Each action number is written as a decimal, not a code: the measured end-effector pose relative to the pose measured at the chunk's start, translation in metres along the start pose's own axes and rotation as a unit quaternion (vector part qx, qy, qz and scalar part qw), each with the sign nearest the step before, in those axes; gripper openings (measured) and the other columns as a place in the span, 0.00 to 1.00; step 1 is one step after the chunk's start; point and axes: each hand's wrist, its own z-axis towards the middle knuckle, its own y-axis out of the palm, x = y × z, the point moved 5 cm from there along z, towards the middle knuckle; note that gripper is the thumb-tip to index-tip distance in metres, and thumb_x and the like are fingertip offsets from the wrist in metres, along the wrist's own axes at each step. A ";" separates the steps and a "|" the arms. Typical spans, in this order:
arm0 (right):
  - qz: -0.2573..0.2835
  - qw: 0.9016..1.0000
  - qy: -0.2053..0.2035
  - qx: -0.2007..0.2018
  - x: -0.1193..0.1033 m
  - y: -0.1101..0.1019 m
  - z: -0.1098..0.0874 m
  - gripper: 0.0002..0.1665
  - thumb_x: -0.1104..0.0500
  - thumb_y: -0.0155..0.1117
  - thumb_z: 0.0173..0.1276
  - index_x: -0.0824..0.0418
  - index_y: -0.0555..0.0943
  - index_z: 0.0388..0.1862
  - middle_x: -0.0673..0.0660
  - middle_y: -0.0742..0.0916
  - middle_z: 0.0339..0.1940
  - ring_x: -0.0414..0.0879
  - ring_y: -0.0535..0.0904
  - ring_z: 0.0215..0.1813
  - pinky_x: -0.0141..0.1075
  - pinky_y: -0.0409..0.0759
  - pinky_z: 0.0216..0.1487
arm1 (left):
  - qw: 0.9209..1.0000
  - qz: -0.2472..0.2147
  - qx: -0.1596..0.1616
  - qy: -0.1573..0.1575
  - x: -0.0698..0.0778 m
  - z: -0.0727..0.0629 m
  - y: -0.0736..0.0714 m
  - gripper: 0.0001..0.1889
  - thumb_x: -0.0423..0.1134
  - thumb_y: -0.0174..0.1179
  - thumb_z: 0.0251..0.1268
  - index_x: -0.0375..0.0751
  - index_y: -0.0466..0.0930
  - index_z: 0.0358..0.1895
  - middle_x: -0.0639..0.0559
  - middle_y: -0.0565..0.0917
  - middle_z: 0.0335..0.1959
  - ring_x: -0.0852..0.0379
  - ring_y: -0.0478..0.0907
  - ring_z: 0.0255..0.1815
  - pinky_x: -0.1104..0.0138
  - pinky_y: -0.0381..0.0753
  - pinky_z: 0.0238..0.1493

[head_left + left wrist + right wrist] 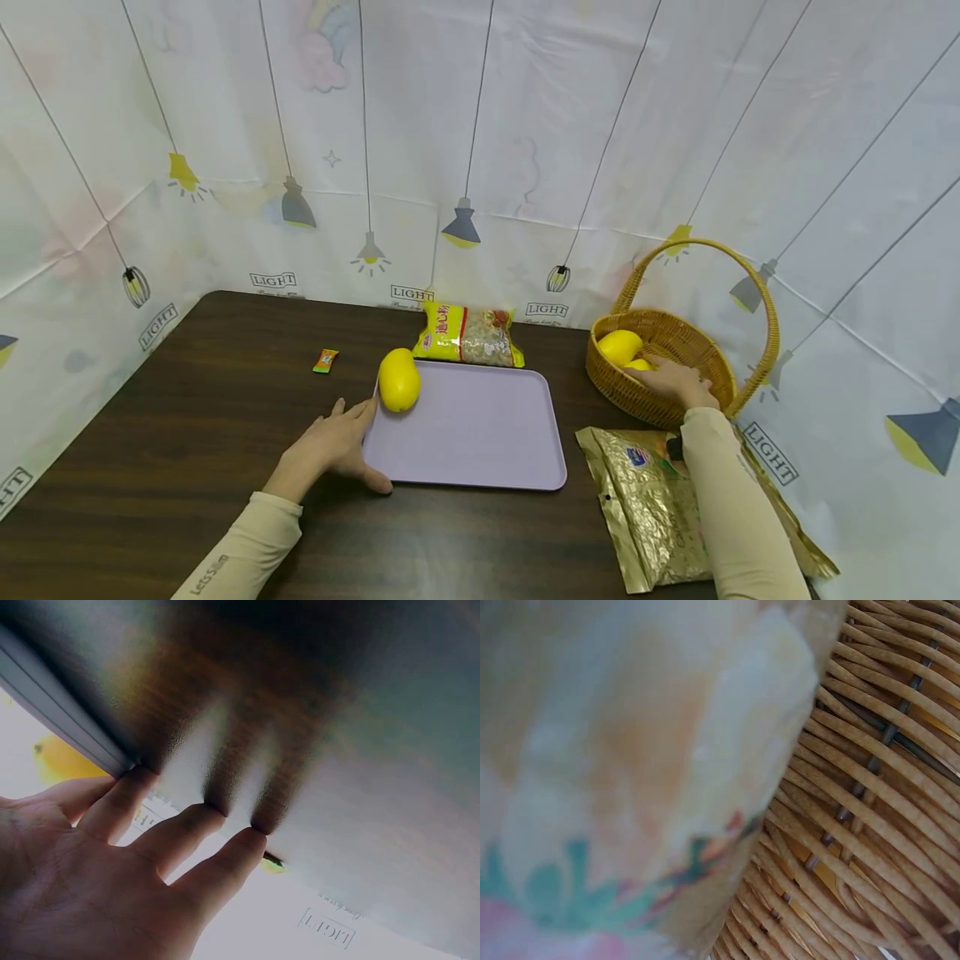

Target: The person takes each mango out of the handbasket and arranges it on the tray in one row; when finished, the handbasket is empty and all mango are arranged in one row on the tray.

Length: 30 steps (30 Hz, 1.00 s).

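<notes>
At the left edge of the lilac tray [480, 425], my left hand [333, 446] is spread with fingers extended. In the left wrist view its fingertips [259, 825] rest on the dark tabletop, one right at the tray's rim. A yellow mango [400, 381] lies in the tray's upper left corner. My right hand [675, 382] reaches down into the wicker basket [630, 400], fingers at a yellow mango [639, 364] that they partly cover; I cannot tell whether they grip it. Another mango [619, 347] lies beside it. The right wrist view misses the hand.
A gold foil bag [652, 508] lies in front of the basket, under my right forearm. Behind the tray is a yellow and clear pasta bag [471, 335]. A small orange and green packet [326, 361] lies on the table [187, 433] to the left. The basket's tall handle [772, 333] arches above it.
</notes>
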 end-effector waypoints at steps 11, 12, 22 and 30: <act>-0.024 1.000 -0.005 0.019 0.001 -0.001 -0.004 0.61 0.18 0.36 0.67 0.59 0.47 0.83 0.81 0.56 0.77 0.92 0.41 0.71 0.86 0.40 0.62 | 1.000 0.001 0.000 -0.001 0.000 -0.001 0.003 0.71 0.68 0.79 0.33 0.36 0.50 0.80 0.39 0.59 0.80 0.21 0.50 0.78 0.28 0.56 0.71; -0.027 0.999 -0.005 0.022 0.001 -0.002 -0.004 0.61 0.18 0.36 0.67 0.58 0.47 0.83 0.81 0.56 0.77 0.92 0.41 0.71 0.86 0.41 0.61 | 1.000 0.001 -0.001 -0.001 0.000 -0.001 0.003 0.71 0.68 0.79 0.33 0.36 0.50 0.80 0.39 0.59 0.80 0.21 0.50 0.79 0.28 0.56 0.71; -0.007 0.998 -0.019 0.054 -0.007 -0.012 -0.008 0.64 0.17 0.40 0.65 0.60 0.46 0.83 0.78 0.56 0.79 0.95 0.37 0.69 0.87 0.36 0.60 | 1.000 -0.001 -0.005 -0.005 0.001 -0.001 0.002 0.72 0.69 0.79 0.32 0.37 0.49 0.81 0.39 0.58 0.81 0.22 0.49 0.79 0.29 0.55 0.72; -0.010 0.996 -0.028 0.081 -0.017 -0.026 -0.013 0.64 0.16 0.42 0.63 0.59 0.50 0.83 0.78 0.58 0.78 0.89 0.48 0.72 0.84 0.49 0.60 | 1.000 0.003 -0.008 -0.005 0.000 0.000 0.000 0.72 0.68 0.78 0.33 0.36 0.48 0.80 0.39 0.58 0.81 0.22 0.48 0.79 0.29 0.56 0.72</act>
